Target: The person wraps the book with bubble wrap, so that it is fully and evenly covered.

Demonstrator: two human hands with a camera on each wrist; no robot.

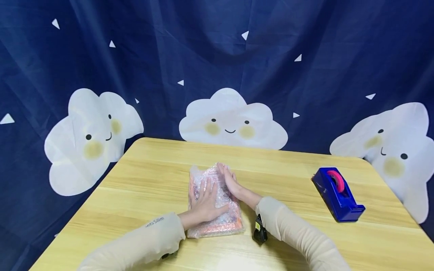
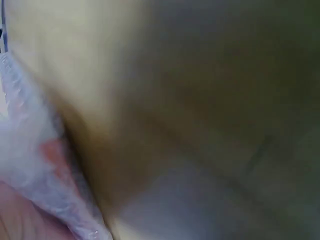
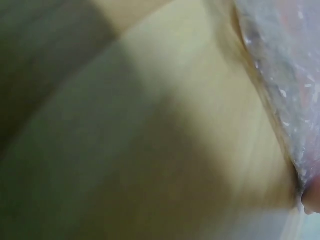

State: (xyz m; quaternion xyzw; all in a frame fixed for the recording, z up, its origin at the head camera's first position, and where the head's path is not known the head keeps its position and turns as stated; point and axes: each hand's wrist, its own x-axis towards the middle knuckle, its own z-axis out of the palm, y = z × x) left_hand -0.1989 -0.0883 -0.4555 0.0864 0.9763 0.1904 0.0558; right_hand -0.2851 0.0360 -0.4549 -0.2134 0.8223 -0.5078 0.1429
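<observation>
A flat orange-and-white item wrapped in clear bubble wrap lies on the table in the head view. My left hand rests on top of it, palm down with the fingers spread. Along its upper right edge, my right hand presses with fairly straight fingers. The left wrist view catches the bubble wrap at its left side, with part of the hand below it. In the right wrist view a fingertip touches the edge of the bubble wrap. What is printed on the wrapped item is too blurred to tell.
A blue tape dispenser with a pink roll core stands on the right part of the wooden table. Behind the table hangs a dark blue curtain with smiling clouds.
</observation>
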